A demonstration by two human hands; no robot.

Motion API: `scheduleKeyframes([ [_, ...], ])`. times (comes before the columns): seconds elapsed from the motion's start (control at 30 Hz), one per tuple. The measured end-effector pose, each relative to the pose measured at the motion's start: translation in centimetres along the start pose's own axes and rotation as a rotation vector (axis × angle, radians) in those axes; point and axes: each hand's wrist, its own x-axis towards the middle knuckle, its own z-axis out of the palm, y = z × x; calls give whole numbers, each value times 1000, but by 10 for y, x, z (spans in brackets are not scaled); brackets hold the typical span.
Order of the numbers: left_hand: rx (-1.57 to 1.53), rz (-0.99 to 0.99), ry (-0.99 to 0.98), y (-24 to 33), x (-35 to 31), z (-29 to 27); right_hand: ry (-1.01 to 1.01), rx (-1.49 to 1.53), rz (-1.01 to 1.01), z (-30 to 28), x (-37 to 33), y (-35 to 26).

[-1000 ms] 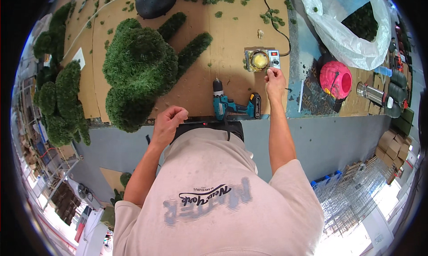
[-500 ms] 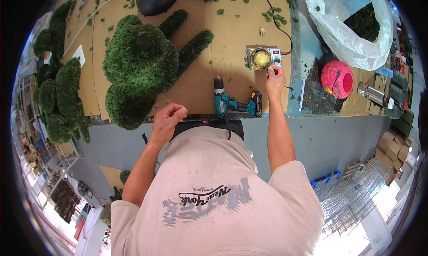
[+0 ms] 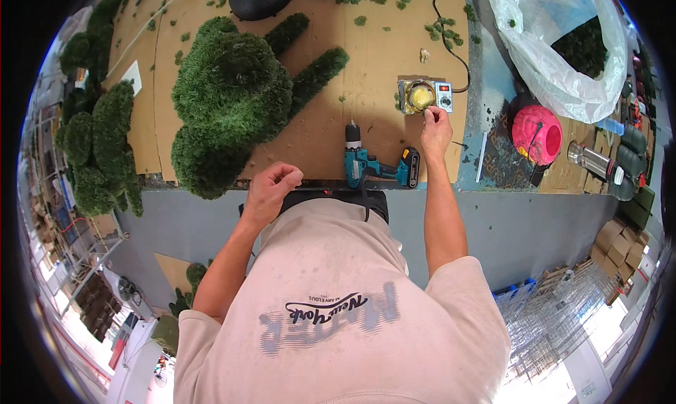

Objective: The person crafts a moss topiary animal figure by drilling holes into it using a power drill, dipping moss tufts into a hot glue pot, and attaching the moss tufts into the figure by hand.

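R hand (image 3: pixel 438 131): fingertips pinched at near side of small pot (image 3: pixel 421 94), prob. for fine control; can't tell if gripping anything. L hand (image 3: pixel 273 189): fingers loosely curled, contents unclear, nr green foliage figure (image 3: pixel 232 87). Drill (image 3: pixel 373 168) btwn hands on tabletop (image 3: pixel 473 173), prob. for quick reach.

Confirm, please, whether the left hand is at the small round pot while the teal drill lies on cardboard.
The side is wrong: the head view shows the right hand at the small round pot while the teal drill lies on cardboard.
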Motion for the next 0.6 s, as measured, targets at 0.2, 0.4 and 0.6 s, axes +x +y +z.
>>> scheduleKeyframes([
  [0.2, -12, 10, -13, 0, 3, -1, -58, 296, 101, 2, 2, -5],
  [0.4, -1, 29, 10, 7, 1, -10, -195, 973, 253, -6, -8, -48],
  [0.6, 360, 337, 191, 65, -2, -24, -338, 1159, 200, -17, -30, -118],
])
